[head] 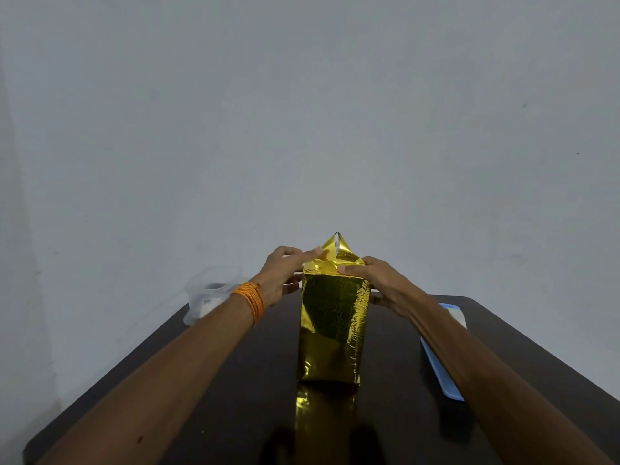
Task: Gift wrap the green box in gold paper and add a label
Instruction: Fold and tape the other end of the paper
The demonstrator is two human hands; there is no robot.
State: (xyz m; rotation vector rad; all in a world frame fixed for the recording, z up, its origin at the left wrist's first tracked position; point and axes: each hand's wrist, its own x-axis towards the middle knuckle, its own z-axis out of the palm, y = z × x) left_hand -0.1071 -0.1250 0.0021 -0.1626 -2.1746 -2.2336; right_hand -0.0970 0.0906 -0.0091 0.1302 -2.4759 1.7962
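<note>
2 hands are up at the top of the tall gold-wrapped box [330,330], shiny patterned foil all round it, no green showing; it stands upright mid-way along the dark glossy table [235,380], long axis vertical, dead ahead between both forearms. Everything turns on that top end; 1 pointed flap of gold foil [335,250] sticks up at the far edge, and the left fingertips sit just beside it, nearer than the right. Left hand [285,273]: fingers straight, pressing flat on the top fold, thumb against the left face; right hand [372,280]: clasping the top right corner, 1 digit along the near top edge, others curled down the right face. Next, I reckon, that flap wants folding down.
</note>
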